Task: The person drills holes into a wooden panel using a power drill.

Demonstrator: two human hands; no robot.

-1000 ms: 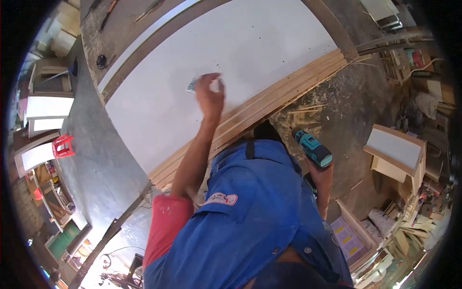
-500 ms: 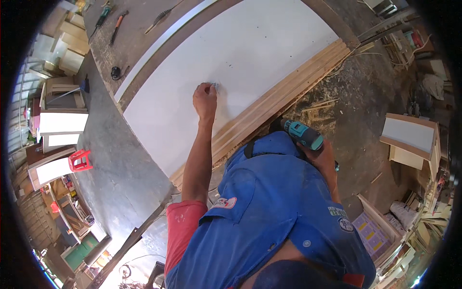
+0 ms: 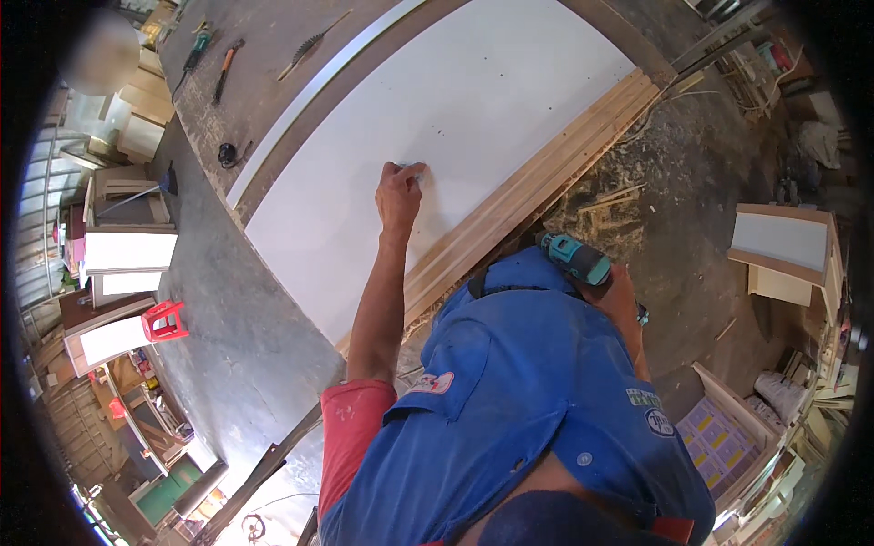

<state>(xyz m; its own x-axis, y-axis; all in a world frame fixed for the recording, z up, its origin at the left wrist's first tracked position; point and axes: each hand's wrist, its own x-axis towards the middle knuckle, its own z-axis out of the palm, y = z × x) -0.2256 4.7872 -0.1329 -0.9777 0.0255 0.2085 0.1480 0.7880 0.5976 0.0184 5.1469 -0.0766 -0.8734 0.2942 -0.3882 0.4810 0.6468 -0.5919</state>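
My left hand [image 3: 399, 199] reaches over a large white board [image 3: 484, 86], fingertips pinched at a small shiny packet [image 3: 416, 175], largely covered by my fingers; its contents are too small to make out. My right hand [image 3: 608, 290] grips a teal and black cordless drill [image 3: 572, 257] at my waist, right of the board's near edge. A stack of long pale wooden strips [image 3: 556, 158] lies along that near edge. Small dark specks dot the white surface.
A workbench top [image 3: 217, 123] holds a hammer [image 3: 228, 68], a green power tool [image 3: 197, 49], a dark coiled item [image 3: 228, 155] and a white strip [image 3: 319, 79]. A red stool [image 3: 164, 320] stands left. Cabinet boxes [image 3: 781, 240] and wood scraps lie around the concrete floor [image 3: 218, 364].
My left hand has moved from just right of the packet onto it and closed its fingers there. The drill in my right hand is slightly higher. The view has shifted a little.
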